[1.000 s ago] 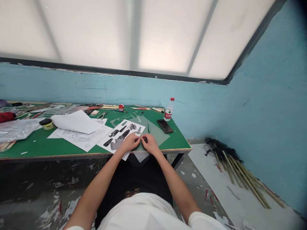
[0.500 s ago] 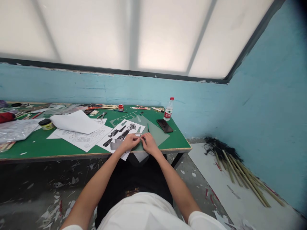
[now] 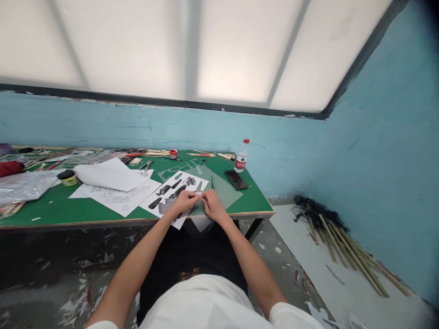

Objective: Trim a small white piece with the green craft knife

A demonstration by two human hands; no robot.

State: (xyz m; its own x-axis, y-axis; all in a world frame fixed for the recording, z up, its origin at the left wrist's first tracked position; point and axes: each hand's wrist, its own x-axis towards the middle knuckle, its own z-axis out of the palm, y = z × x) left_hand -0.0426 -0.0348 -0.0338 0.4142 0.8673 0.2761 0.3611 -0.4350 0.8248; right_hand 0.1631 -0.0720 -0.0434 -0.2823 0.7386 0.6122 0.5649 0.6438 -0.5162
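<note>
Pale strip (image 3: 198,191) is pinched by the left hand (image 3: 187,201) and right hand (image 3: 213,205), fingertips close together, above the green counter (image 3: 254,201) near its front edge; printed paper (image 3: 176,193) is seen beside the left hand.

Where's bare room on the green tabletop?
Front left, between plastic packet and line-drawing sheet, beside a white scrap; front right, between translucent sheet, smartphone and corner. Crowded: back edge, with thin sticks, and around left hand and right hand.
</note>
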